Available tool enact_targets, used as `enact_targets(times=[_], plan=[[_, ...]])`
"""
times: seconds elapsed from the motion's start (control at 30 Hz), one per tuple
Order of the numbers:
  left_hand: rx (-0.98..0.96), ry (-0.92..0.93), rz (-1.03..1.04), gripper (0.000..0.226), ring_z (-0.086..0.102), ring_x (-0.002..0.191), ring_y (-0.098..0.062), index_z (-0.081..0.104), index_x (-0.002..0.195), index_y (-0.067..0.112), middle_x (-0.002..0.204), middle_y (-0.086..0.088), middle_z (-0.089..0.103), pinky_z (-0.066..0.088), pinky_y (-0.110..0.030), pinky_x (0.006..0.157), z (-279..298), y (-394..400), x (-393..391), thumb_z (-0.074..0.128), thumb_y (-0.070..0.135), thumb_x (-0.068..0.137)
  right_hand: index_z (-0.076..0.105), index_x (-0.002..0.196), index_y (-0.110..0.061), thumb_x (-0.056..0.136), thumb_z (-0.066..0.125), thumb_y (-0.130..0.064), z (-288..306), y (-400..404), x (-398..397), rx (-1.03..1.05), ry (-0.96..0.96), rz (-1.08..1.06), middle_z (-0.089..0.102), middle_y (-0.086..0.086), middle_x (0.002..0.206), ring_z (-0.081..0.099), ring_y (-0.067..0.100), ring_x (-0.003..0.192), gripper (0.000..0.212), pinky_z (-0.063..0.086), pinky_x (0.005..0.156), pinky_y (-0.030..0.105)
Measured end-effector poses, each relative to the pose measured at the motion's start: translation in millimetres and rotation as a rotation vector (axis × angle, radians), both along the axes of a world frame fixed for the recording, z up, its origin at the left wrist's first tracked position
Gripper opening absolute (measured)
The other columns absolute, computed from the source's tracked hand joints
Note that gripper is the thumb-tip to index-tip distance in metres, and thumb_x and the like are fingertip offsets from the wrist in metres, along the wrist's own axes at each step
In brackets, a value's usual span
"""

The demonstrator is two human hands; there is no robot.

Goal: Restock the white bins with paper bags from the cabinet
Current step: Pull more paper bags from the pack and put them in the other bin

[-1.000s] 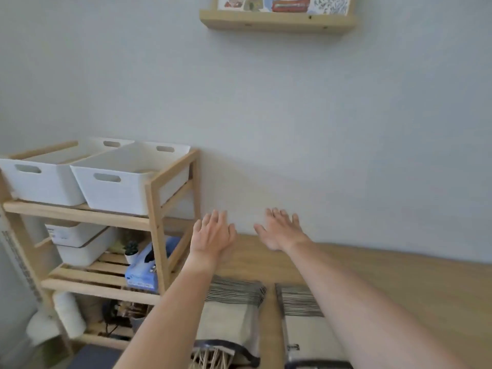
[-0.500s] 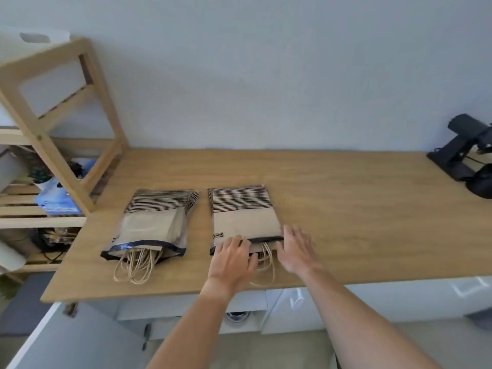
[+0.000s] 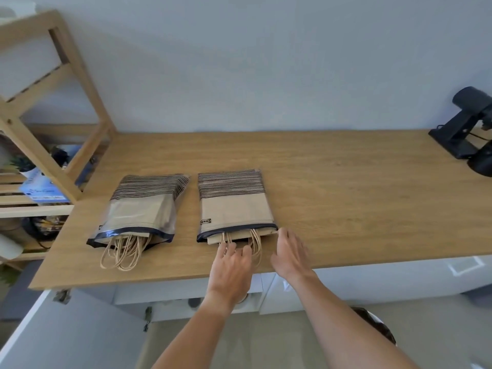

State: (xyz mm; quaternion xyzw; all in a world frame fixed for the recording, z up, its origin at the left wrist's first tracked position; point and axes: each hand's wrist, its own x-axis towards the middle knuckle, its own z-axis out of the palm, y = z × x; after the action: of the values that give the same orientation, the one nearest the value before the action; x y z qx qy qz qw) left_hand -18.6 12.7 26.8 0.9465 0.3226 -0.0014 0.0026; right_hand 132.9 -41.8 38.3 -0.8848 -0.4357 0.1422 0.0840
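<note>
Right pack of paper bags (image 3: 235, 206): striped top, twine handles out. Left hand (image 3: 231, 265) fingers now curled on handles; right hand (image 3: 291, 253) spread, withdrawn beside pack.

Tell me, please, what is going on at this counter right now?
A person is working at a wooden counter where two plastic packs of paper bags lie side by side. Both hands are at the open end of the right pack: the left hand is on the twine handles sticking out, and the right hand is open beside its corner. The left pack lies untouched. No bag is out yet.
</note>
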Motion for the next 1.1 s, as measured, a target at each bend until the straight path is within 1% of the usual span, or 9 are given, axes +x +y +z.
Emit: enact_targets(times=[0.23,0.3,0.4,0.5,0.57,0.7,0.83,1.03,1.1], plan=[[0.057,-0.105,-0.064,0.026,0.063,0.079,-0.026,0.063,0.081,0.014,0.072,-0.004,0.068,0.054,-0.042,0.090,-3.9,8.2,-15.0,0.050,-0.004,0.069,0.055,0.115,-0.013,0.088,0.058,-0.005,1.6,11.4,-4.8,0.144,-0.081,0.080,0.055,0.003,0.111,0.057,0.022,0.103,0.028,0.048,0.092,0.037],[0.052,-0.099,-0.047,0.029,0.063,0.078,-0.026,0.062,0.079,0.014,0.070,-0.004,0.066,0.052,-0.044,0.094,-1.5,8.5,-18.2,0.040,-0.003,0.069,0.060,0.113,-0.011,0.090,0.057,-0.007,2.7,16.9,-6.8,0.162,-0.112,0.120,0.054,0.008,0.125,0.058,0.025,0.107,0.024,0.050,0.094,0.040],[0.040,-0.091,-0.059,0.016,0.061,0.079,-0.025,0.060,0.081,0.015,0.074,-0.004,0.063,0.047,-0.045,0.102,-2.2,7.4,-20.6,0.046,0.008,0.077,0.054,0.131,-0.010,0.093,0.055,-0.016,3.4,23.7,-10.9,0.043,-0.160,0.194,0.021,0.010,0.162,0.045,0.030,0.133,0.038,0.041,0.106,0.043],[0.004,-0.076,-0.052,0.017,0.060,0.084,-0.023,0.063,0.086,0.017,0.079,-0.004,0.065,0.045,-0.044,0.103,-6.3,11.3,-23.7,0.049,0.026,0.090,0.040,0.145,-0.009,0.094,0.053,-0.020,2.3,23.7,-13.1,-0.049,-0.170,0.226,0.003,0.005,0.166,0.039,0.030,0.136,0.054,0.036,0.109,0.047],[-0.022,-0.060,-0.031,0.005,0.061,0.093,-0.024,0.064,0.089,0.017,0.085,-0.004,0.067,0.041,-0.041,0.108,-9.5,17.6,-28.8,0.060,0.016,0.086,0.047,0.138,-0.006,0.092,0.055,-0.014,3.4,23.3,-13.2,-0.018,-0.129,0.198,0.007,0.003,0.167,0.051,0.027,0.125,0.047,0.039,0.106,0.045],[-0.087,-0.048,0.119,0.028,0.045,0.128,-0.021,0.062,0.110,0.015,0.118,-0.004,0.063,0.019,-0.038,0.121,-11.0,28.5,-43.6,0.047,0.005,0.089,0.062,0.125,-0.002,0.084,0.049,0.006,4.6,25.7,-9.8,0.146,-0.043,0.161,0.031,0.003,0.160,0.069,0.024,0.098,0.044,0.055,0.090,0.034],[-0.138,-0.074,0.129,0.035,0.038,0.135,-0.020,0.060,0.115,0.012,0.124,-0.007,0.060,0.009,-0.035,0.122,-6.0,35.3,-53.6,0.043,0.004,0.085,0.060,0.131,-0.001,0.082,0.049,0.013,-0.9,31.2,-13.8,0.277,0.093,0.076,0.043,0.006,0.154,0.063,0.026,0.119,0.052,0.057,0.087,0.025],[-0.423,-0.248,0.067,0.018,0.049,0.115,-0.016,0.058,0.095,0.016,0.114,-0.004,0.054,0.044,-0.034,0.102,1.8,47.0,-74.0,0.040,0.021,0.095,0.052,0.139,0.002,0.075,0.055,0.014,1.3,39.6,-23.2,0.268,0.194,0.037,0.029,0.007,0.161,0.042,0.029,0.140,0.065,0.036,0.102,0.018],[-0.435,-0.332,0.020,0.022,0.051,0.101,-0.015,0.055,0.083,0.015,0.097,-0.002,0.057,0.048,-0.037,0.095,4.5,49.7,-76.3,0.038,0.024,0.094,0.045,0.141,-0.002,0.072,0.062,0.005,3.9,38.8,-22.3,0.169,0.172,0.141,0.018,0.004,0.165,0.037,0.029,0.142,0.071,0.036,0.110,0.030]])
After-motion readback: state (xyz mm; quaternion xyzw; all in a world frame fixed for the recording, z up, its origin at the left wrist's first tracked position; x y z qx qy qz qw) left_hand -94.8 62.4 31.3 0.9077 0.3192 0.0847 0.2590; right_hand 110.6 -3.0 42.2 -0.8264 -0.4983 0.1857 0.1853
